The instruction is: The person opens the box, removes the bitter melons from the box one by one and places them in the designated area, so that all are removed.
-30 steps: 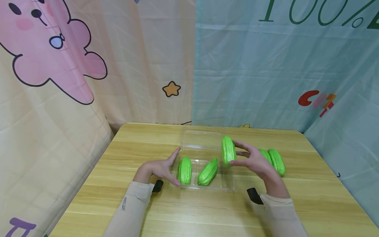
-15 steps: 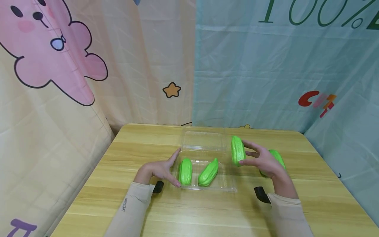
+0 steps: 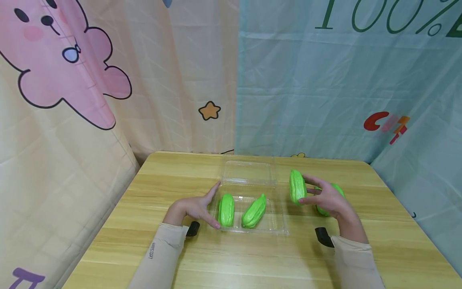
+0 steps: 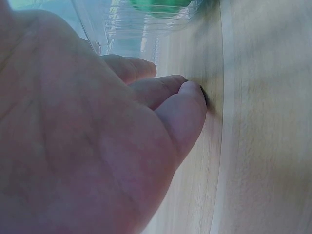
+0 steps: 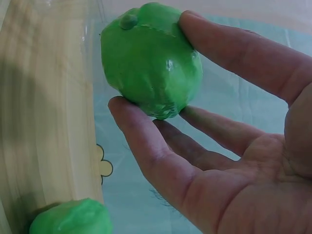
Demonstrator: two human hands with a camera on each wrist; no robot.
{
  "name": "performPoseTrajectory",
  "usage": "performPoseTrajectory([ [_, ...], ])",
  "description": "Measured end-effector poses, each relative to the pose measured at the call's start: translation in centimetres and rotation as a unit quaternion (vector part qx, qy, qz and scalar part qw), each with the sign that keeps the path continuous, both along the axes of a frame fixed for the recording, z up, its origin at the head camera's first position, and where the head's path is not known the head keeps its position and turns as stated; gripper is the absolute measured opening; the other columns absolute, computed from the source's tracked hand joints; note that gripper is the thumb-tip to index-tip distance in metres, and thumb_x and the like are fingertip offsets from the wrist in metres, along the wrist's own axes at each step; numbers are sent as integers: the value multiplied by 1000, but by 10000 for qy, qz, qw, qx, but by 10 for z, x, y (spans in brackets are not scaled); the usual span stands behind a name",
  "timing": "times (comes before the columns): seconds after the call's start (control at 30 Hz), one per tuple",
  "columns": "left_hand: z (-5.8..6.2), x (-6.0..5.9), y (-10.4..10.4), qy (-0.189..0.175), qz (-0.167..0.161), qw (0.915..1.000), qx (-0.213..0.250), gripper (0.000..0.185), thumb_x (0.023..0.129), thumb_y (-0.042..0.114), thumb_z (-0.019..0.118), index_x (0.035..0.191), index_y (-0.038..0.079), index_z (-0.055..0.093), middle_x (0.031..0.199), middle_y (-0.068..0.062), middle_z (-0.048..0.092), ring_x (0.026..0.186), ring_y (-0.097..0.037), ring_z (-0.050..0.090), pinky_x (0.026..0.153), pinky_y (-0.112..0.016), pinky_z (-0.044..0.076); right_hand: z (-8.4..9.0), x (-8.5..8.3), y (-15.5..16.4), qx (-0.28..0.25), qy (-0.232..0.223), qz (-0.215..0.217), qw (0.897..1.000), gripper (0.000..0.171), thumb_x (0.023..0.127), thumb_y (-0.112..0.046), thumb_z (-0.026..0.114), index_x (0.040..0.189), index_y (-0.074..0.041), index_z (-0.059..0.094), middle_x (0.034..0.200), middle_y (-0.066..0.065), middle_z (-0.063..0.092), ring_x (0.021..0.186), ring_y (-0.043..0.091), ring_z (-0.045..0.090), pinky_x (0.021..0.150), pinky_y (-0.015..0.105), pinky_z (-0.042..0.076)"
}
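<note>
Your head camera looks forward and down over the table [image 3: 252,257], taking in both hands from a distance. Each wrist camera sits very close behind its palm, facing the fingers. All three views share the table's wood surface.

Left of the right hand [image 3: 326,198], the clear plastic clamshell tray [image 3: 276,224] keeps a bare right section; two green ridged gourds [image 3: 226,209] fill its left.
</note>
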State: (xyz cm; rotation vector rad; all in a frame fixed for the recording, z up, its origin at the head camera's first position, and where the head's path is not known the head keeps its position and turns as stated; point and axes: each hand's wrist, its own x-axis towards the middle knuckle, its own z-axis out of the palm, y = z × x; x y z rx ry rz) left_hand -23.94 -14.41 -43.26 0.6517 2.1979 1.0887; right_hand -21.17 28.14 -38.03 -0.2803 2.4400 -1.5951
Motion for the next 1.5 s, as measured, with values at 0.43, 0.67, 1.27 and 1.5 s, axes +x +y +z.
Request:
performPoseTrajectory([
  [0.43,1,1,0,40,20,10000,-37,146,72,34,93,157,24,-25,165,-15,-18,150,-42,-2,119,-57,11,-9,-4,11,229,-465,-122,9986,95,83,0,81,155,11,20,157,35,20,139,54,31,94,43,52],
  [0.67,0,0,0,25,7,10000,-34,146,72,35,93,157,25,-25,165,-15,-19,150,-41,-3,119,-56,10,-12,-4,14,1146,-618,-421,9906,99,81,-3,83,155,11,19,150,40,29,135,57,33,97,56,48],
  [1.27,1,0,0,45,33,9999,-100,145,73,33,92,157,23,-25,165,-15,-18,150,-40,-2,119,-55,11,-11,-5,13,2467,-190,-512,9675,94,79,-8,84,149,17,27,149,41,29,130,58,35,101,63,40],
  [1.5,0,0,0,33,46,10000,-71,145,72,34,93,157,25,-25,165,-15,-18,150,-40,-3,119,-56,11,-12,-4,0,2970,105,-365,9541,83,73,-3,82,141,20,40,153,39,23,134,59,29,104,62,38],
])
